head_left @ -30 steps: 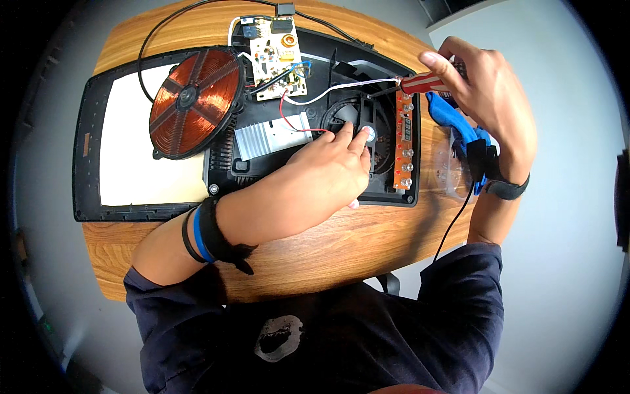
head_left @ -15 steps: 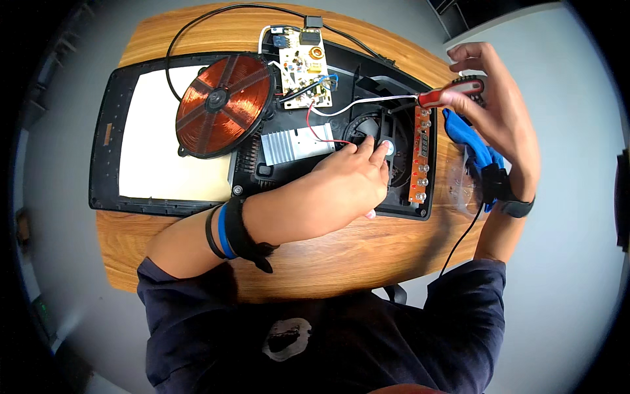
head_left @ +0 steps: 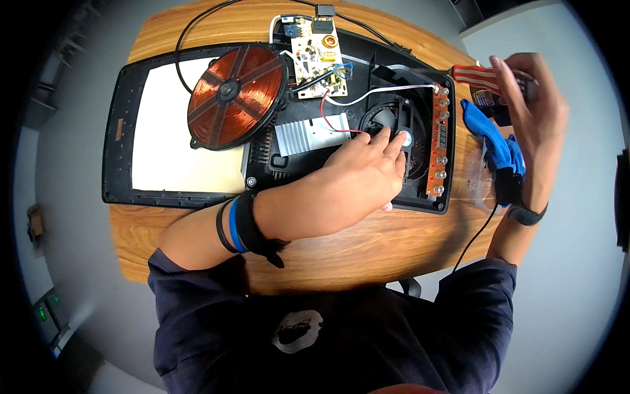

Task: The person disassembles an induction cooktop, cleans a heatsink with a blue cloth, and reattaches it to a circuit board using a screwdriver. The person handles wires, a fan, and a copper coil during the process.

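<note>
Red-and-white striped screwdriver point(head_left: 474, 76): moved rightward, right hand point(head_left: 541, 108) gripping.
Left hand point(head_left: 364, 169): on round black plastic fan point(head_left: 382, 119); cannot tell grip.

Counter point(head_left: 367, 249): lid point(head_left: 117, 164) at left, case point(head_left: 298, 161) adjoining at right. Coil point(head_left: 239, 98) over lid's right part, its right edge reaching case. Circuit board point(head_left: 318, 62) at back of case, right of coil. Heat sink point(head_left: 314, 133) before board; fan point(head_left: 378, 121) right of heat sink, left grip point(head_left: 371, 157) over its front side. Display strip point(head_left: 438, 141) along case's right end. Cloth point(head_left: 502, 148) right of case; screwdriver point(head_left: 479, 77) behind cloth, in right grip point(head_left: 535, 98).
</note>
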`<state>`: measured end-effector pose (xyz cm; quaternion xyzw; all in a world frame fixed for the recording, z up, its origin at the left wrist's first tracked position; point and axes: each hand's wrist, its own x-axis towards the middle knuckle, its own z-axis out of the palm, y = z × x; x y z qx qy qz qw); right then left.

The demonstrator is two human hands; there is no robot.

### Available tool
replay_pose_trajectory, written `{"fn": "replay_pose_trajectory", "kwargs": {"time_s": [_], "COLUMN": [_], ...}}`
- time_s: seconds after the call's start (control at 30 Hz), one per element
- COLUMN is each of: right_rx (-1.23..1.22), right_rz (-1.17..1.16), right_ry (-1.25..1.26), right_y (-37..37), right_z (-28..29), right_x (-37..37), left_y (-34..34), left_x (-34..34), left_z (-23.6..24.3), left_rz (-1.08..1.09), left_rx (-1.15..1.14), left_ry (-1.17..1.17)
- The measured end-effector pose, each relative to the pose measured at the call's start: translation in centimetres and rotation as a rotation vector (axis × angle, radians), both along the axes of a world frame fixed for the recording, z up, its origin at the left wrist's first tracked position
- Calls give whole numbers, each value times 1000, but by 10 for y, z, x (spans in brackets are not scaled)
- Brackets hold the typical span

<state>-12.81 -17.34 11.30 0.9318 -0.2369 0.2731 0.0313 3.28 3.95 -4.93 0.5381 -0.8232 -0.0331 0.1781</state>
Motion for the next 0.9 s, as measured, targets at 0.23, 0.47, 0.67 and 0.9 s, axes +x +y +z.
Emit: {"fn": "replay_pose_trajectory", "kwargs": {"time_s": [0.23, 0.47, 0.67, 0.9], "right_rx": [32, 92, 93, 7], "right_rz": [-141, -193, -107, -164], "right_ry": [35, 30, -153, -186], "right_y": [14, 21, 19, 4], "right_z": [-15, -70, -81, -77], "right_x": [-42, -84, -90, -103], "left_y": [11, 33, 43, 32], "left_x": [-12, 2, 38, 45], "left_z": [16, 72, 76, 73], "left_rz": [149, 437, 483, 398], "left_rx": [-103, 129, 296, 377], "left_ry": [-264, -74, -250, -295]}}
